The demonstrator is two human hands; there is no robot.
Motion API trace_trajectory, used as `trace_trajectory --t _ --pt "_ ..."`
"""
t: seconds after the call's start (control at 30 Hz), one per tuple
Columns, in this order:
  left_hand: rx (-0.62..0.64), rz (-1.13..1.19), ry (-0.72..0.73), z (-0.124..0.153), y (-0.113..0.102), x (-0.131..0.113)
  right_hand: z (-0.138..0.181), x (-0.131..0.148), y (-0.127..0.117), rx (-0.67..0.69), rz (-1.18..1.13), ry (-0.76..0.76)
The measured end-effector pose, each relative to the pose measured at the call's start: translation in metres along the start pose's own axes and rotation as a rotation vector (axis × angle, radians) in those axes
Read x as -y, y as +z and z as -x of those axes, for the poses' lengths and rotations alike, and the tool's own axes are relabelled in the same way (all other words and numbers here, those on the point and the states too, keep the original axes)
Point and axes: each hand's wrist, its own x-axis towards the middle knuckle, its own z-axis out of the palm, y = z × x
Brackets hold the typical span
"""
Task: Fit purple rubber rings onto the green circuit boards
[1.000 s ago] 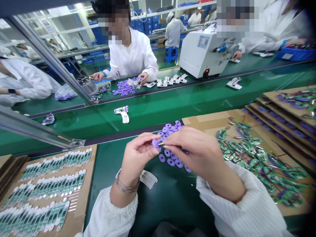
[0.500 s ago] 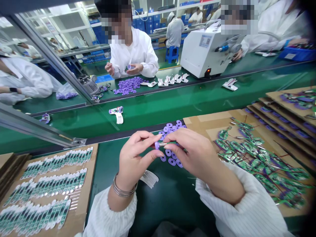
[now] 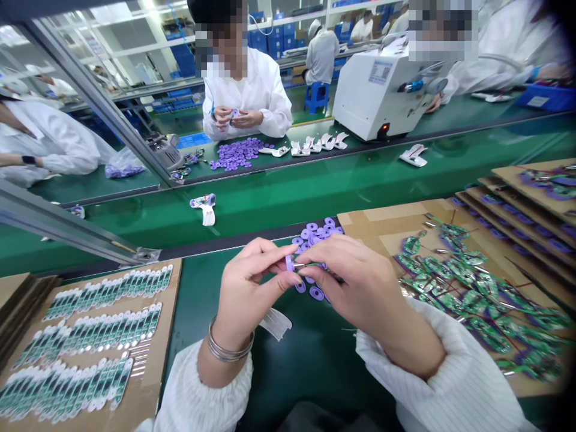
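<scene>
My left hand [image 3: 254, 285] pinches a purple ring [image 3: 289, 263] between thumb and fingers, over the green table. From the other side, my right hand [image 3: 355, 282] grips a small wired part with a thin metal cylinder [image 3: 299, 265], its tip at the ring's face. Green wire shows between my right fingers; the rest of that part is hidden by the hand. Behind and beneath both hands lies a loose pile of purple rings [image 3: 316, 293]. A white curved plastic shell [image 3: 276, 324] rests on the table beside my left wrist.
Cardboard [image 3: 173, 312] at left bears rows of green-and-white strips. Wired green boards [image 3: 477, 285] lie on cardboard at right, near stacked cardboard trays [image 3: 508, 222]. Beyond, a green belt [image 3: 288, 192] carries white shells [image 3: 204, 210]. A co-worker [image 3: 245, 90] sits opposite, beside a white machine [image 3: 369, 90].
The metal cylinder and purple ring stay held together, with only slight hand movement. White shells on the belt have shifted left. The co-worker's hands have come together.
</scene>
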Motion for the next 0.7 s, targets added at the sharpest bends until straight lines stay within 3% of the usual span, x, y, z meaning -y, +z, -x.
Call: trace_trajectory --t 0.27,0.33,0.47,0.5,0.6,0.67,0.7 --pt "-0.01 -0.093 0.009 0.003 0.0 -0.007 -0.003 -0.001 0.014 -0.049 -0.079 -0.021" --pt "0.011 -0.16 0.032 0.005 -0.013 -0.018 -0.004 -0.003 0.009 -0.039 -0.13 0.019" --pt "-0.197 -0.611 0.015 0.019 -0.065 -0.027 -0.001 -0.01 -0.016 -0.156 -0.17 0.217" --pt "-0.175 -0.776 -0.075 0.026 -0.079 -0.022 0.001 -0.011 -0.022 -0.198 -0.178 0.266" --pt "0.22 -1.08 -0.383 0.054 -0.108 0.008 0.006 -0.012 -0.037 -0.286 -0.21 0.358" --pt "0.376 -1.162 -0.433 0.074 -0.109 0.033 0.008 -0.012 -0.042 -0.303 -0.225 0.388" --pt "0.396 -1.192 -0.438 0.081 -0.105 0.043 0.008 -0.011 -0.044 -0.303 -0.227 0.394"
